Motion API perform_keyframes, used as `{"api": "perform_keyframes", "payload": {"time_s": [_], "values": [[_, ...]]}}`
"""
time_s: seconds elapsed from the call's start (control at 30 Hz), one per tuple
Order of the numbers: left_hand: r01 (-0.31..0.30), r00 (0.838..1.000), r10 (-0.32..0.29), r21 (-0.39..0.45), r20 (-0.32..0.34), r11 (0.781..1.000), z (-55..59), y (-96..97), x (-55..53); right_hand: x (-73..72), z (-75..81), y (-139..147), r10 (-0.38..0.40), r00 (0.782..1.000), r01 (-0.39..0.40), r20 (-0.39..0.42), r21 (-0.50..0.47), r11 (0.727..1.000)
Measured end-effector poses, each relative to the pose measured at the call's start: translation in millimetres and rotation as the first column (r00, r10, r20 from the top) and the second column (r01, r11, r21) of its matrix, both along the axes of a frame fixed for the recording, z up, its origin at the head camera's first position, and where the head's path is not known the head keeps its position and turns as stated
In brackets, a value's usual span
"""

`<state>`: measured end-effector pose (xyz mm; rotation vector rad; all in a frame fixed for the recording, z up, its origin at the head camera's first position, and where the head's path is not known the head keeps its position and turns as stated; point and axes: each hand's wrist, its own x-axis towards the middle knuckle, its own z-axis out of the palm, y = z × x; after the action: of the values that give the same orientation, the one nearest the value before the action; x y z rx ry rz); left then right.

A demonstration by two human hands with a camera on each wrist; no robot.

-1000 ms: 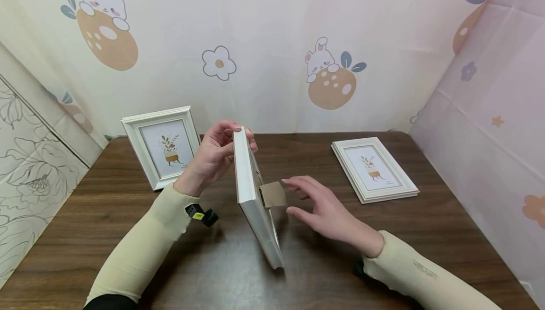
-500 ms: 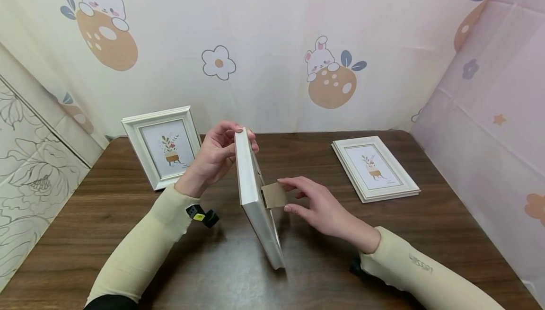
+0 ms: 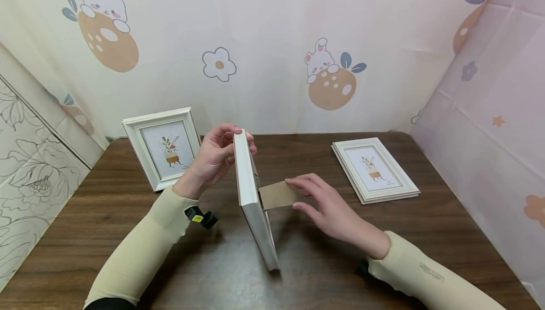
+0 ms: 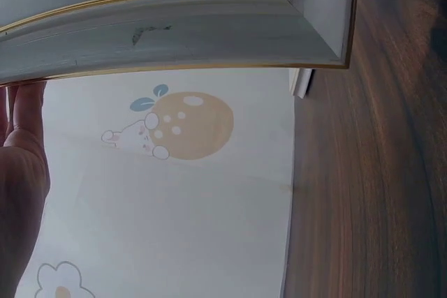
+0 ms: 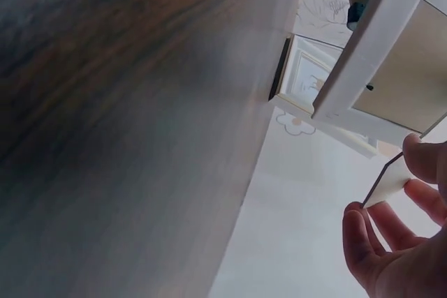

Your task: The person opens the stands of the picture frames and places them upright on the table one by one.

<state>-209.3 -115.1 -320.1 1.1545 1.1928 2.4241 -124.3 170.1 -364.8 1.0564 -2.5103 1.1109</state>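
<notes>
My left hand point(image 3: 218, 151) grips the upper edge of a white photo frame point(image 3: 247, 172), held on edge with its back to the right. In the left wrist view, the gold-lined border of this frame point(image 4: 174, 36) fills the top, beside part of my left hand point(image 4: 24, 179). A brown stand leg point(image 3: 278, 195) juts from the frame's back. My right hand point(image 3: 329, 206) holds the free end of this leg between thumb and fingers. From the right wrist, the leg point(image 5: 390, 181) lies between the fingertips, near the frame's backing board point(image 5: 412, 68).
Another white photo frame point(image 3: 168, 149) with a potted-plant picture stands tilted back at the left. Several similar frames seem stacked flat at the right, the top frame point(image 3: 374, 170) face up. All are on a dark wooden table point(image 3: 204, 272), before a patterned curtain point(image 3: 268, 73).
My right hand has closed on the stand leg's end and drawn it rightward, so the leg sticks out farther from the frame. The left hand and frame have barely moved.
</notes>
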Motion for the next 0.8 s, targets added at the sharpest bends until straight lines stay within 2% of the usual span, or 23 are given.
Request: {"api": "perform_keyframes", "payload": {"time_s": [0.23,0.63,0.8], "values": [[-0.056,0.998,0.057,-0.045,0.027,0.997,-0.2,-2.4,1.6,4.1,6.3,8.1,-0.052,0.998,0.054,-0.046,0.034,0.998],[-0.107,0.994,0.11,-0.096,0.028,0.99,-2.1,-4.9,1.6,8.4,13.7,19.2,-0.078,0.989,0.089,-0.126,0.085,0.992],[-0.118,0.992,0.122,-0.115,0.034,0.986,-3.7,-5.8,1.8,9.6,15.4,20.7,-0.075,0.988,0.089,-0.136,0.097,0.991]]}}
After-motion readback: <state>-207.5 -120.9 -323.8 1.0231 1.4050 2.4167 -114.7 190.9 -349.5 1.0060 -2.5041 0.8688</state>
